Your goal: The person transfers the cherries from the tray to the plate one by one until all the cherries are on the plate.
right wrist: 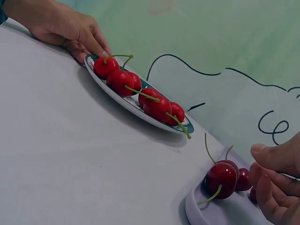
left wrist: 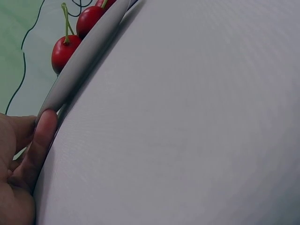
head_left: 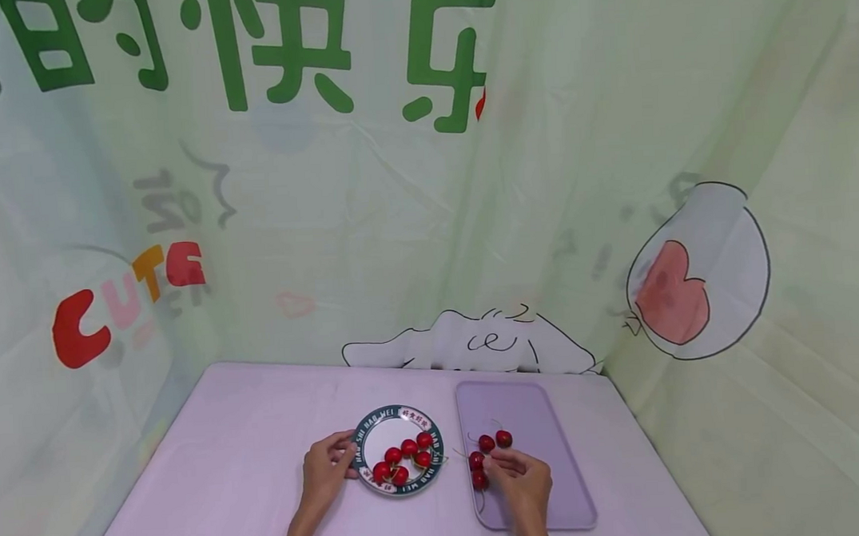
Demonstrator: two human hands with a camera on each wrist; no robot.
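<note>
Where the head view looks down, a round plate point(head_left: 381, 435) with a dark green rim and pale lettering sits on a smooth lilac tabletop point(head_left: 264, 443). The left hand point(head_left: 330, 467) pinches the rim at the plate's 9 o'clock. Glossy, round red cherries point(head_left: 408, 447) cluster over the white surface from about 2 to 7 o'clock. At the plate's 3 o'clock lies a lilac tray point(head_left: 540, 427), a rectangle with rounded corners and a low lip. Four darker cherries point(head_left: 487, 443) lie on it, toward its 8 to 10 o'clock edge. The right hand point(head_left: 521, 478) is over the tray, its fingertips at these. At 12 o'clock hangs a softly creased, pale green curtain point(head_left: 399, 221) with printed letters.

In the left wrist view, the left thumb and a finger grip the plate's smooth, thin edge at 8 o'clock; taut-skinned cherries with slender green stems show at 10 o'clock.

In the right wrist view, the plate shows its shallow curve toward 11 o'clock. At 4 o'clock, the right hand's fingers bend loosely, thumb apart; whether they touch the shiny tray cherries, I cannot tell.
</note>
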